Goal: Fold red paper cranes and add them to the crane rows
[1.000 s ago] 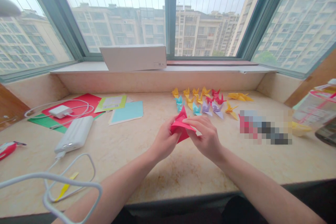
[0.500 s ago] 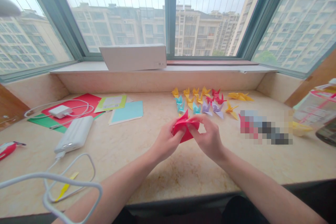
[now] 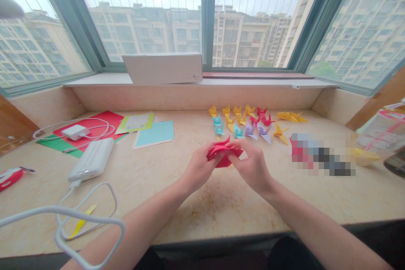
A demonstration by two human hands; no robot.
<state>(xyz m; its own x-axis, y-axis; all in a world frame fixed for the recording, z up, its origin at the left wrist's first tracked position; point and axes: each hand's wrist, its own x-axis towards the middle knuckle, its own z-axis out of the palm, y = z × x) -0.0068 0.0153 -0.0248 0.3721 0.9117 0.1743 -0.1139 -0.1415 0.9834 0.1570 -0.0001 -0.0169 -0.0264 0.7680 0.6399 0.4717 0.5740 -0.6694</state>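
Note:
Between both hands is a piece of red folded paper (image 3: 224,160), held just above the counter with a pointed tip rising at its top. My left hand (image 3: 201,163) pinches its left side, thumb on the near face. My right hand (image 3: 252,161) grips the right side in the same way, its fingers over the top edge. Just beyond the hands stand several folded paper cranes: yellow cranes (image 3: 237,112), blue cranes (image 3: 218,125), purple cranes (image 3: 263,132) and red cranes (image 3: 262,114).
On the left lie coloured paper sheets (image 3: 161,131), a white charger (image 3: 75,132), a white power bank (image 3: 91,161) and a looping cable (image 3: 91,215). Far left is a red-handled tool (image 3: 12,178). A clear plastic container (image 3: 382,130) stands at right; a white box (image 3: 164,68) rests on the sill.
The red paper's near face has tilted and its upper folds look more spread. Both hands keep their hold in nearly the same place. The whole view has shifted slightly.

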